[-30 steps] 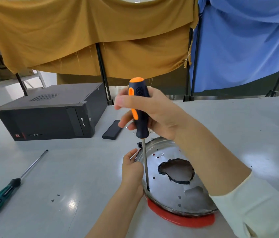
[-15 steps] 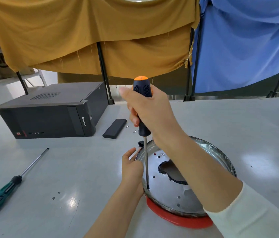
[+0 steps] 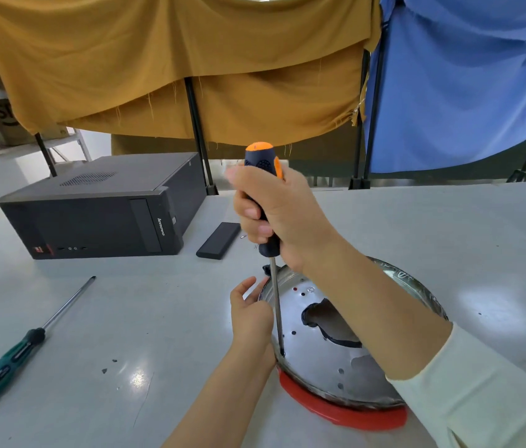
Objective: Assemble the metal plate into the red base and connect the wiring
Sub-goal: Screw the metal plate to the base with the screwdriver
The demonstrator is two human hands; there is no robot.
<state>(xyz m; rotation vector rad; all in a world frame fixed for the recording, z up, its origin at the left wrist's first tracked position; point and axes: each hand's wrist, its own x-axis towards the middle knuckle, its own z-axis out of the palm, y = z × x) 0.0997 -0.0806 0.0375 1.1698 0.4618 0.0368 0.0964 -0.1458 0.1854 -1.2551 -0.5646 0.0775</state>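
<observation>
Right hand (image 3: 282,218) wraps the orange-black screwdriver (image 3: 263,202) — tip on the metal plate (image 3: 323,357); left hand (image 3: 250,315) curls round the plate's rim — both grips holding.

Workshop/repair bench: PC tower (image 3: 100,205), spare screwdriver (image 3: 25,344), cloth backdrops (image 3: 171,59).

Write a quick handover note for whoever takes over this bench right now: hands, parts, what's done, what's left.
Right hand grips the orange screwdriver upright, tip in a hole near the plate's left edge.
Left hand steadies the plate at that rim.
Plate sits in the red base.
Done: plate seated.
Left: finish this screw, check the other holes, connect wiring; none visible.
Spare green screwdriver lies at left.
</observation>
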